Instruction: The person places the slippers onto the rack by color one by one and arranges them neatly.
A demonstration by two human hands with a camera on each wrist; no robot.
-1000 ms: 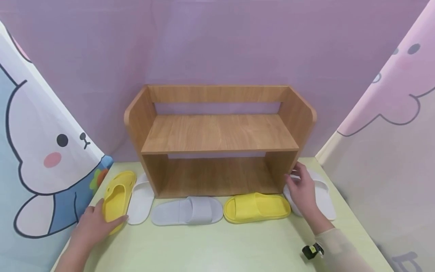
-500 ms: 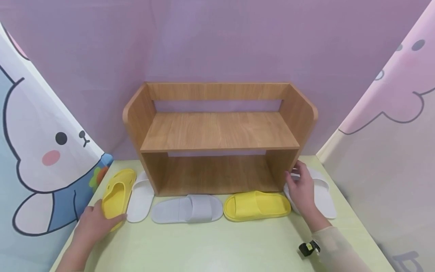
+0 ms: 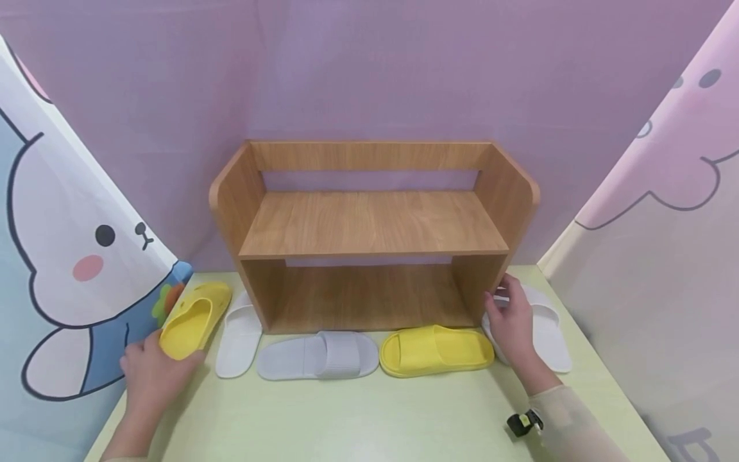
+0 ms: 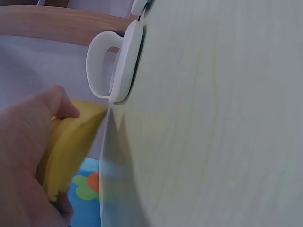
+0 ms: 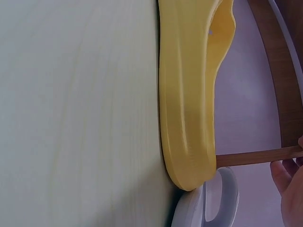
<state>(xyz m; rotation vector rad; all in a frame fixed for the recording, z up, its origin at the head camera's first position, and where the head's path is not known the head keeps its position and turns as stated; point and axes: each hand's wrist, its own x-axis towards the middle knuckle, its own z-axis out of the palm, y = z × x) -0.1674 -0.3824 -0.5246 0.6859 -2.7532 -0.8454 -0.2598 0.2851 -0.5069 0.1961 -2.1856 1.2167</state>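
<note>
My left hand [image 3: 157, 372] grips a yellow clog [image 3: 199, 321] by its heel, at the left of the head view. Its heel is tipped up off the table; in the left wrist view the clog [image 4: 71, 146] sits between thumb and fingers. At the right, my right hand [image 3: 514, 321] pinches the front edge of the wooden shoe rack's side panel [image 3: 508, 218]. The right wrist view shows thumb and fingers on either side of that panel [image 5: 260, 156]. A white slide [image 3: 548, 333] lies beside the right hand, partly hidden by it.
A white slide [image 3: 239, 340] lies right of the clog. A pale grey slide [image 3: 288, 358] and a yellow slide [image 3: 416, 353] lie sideways before the two-level rack. Cartoon-printed cloth [image 3: 52, 244] borders the table on the left, and a purple cloth [image 3: 369, 70] hangs behind.
My left hand has raised the yellow clog's heel and swung it left, away from the white slide. The right hand has stayed at the rack's side panel.
</note>
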